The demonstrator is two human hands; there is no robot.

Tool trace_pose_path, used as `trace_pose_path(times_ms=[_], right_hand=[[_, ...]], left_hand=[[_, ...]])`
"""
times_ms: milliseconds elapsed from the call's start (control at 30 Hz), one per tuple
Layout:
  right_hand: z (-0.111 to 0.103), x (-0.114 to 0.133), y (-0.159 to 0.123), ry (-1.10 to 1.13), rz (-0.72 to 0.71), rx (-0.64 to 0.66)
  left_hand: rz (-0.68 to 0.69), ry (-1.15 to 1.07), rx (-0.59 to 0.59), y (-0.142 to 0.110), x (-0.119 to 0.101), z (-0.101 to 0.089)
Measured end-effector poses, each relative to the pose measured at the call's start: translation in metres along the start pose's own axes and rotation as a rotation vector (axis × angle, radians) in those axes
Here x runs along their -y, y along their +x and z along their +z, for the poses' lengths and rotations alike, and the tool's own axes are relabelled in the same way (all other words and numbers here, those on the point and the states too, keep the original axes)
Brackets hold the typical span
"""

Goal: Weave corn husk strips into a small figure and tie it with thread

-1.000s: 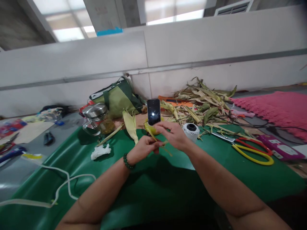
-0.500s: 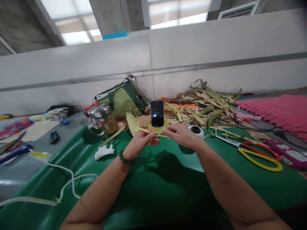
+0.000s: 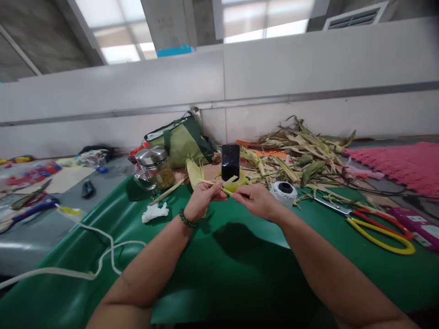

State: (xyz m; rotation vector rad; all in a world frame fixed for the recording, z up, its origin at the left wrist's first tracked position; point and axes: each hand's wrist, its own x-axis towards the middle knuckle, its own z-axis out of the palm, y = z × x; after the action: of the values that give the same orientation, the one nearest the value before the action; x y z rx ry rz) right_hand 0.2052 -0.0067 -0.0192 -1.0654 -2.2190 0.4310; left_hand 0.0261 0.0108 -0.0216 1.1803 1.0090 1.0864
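Note:
Pale green corn husk strips [image 3: 229,182] cross between my two hands above the green mat [image 3: 254,278]. My left hand [image 3: 205,197], a dark beaded bracelet at its wrist, pinches them between thumb and fingers. From the other side my right hand [image 3: 255,199] grips the strips' right end, fingers curled closed. Just behind the hands a phone [image 3: 230,162] stands upright against a yellow tape roll [image 3: 236,184]. A larger corn husk [image 3: 194,172] lies behind my left hand, partly covered by it. Beside my right hand stands a white spool [image 3: 284,193].
Scissors [image 3: 363,221] with red and yellow handles lie at right, near a purple box [image 3: 413,226]. Dried husks [image 3: 305,141] are heaped at the back. On the left are a glass jar [image 3: 152,169], crumpled tissue [image 3: 155,213] and a white cord [image 3: 99,260]. A green bag [image 3: 183,144] leans behind.
The right hand has come down from above the left and now sits level with it. The husk strips turned from hanging low to spanning between the hands. The view has shifted slightly left.

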Motion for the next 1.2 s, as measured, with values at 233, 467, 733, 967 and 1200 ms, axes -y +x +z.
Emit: trace_pose_path(times_ms=[233,467,733,967,1200], right_hand=[[0.002,-0.004,0.002,0.015,0.025,0.016],[-0.006,-0.004,-0.002,-0.041,-0.015,0.047],[0.003,-0.003,0.009,0.562,0.194,-0.080],[0.002,0.005,0.005,0.571,0.227,-0.262],[-0.004,0.003,0.004,0.576,0.252,-0.300]], left_hand=[[-0.124,0.039,0.222,-0.011,-0.002,0.002],[0.022,0.147,0.199,-0.012,-0.002,0.000],[0.093,0.434,0.351,-0.023,-0.011,0.007],[0.037,0.327,0.345,-0.024,-0.007,0.008],[-0.025,0.138,0.344,-0.022,-0.009,0.003]])
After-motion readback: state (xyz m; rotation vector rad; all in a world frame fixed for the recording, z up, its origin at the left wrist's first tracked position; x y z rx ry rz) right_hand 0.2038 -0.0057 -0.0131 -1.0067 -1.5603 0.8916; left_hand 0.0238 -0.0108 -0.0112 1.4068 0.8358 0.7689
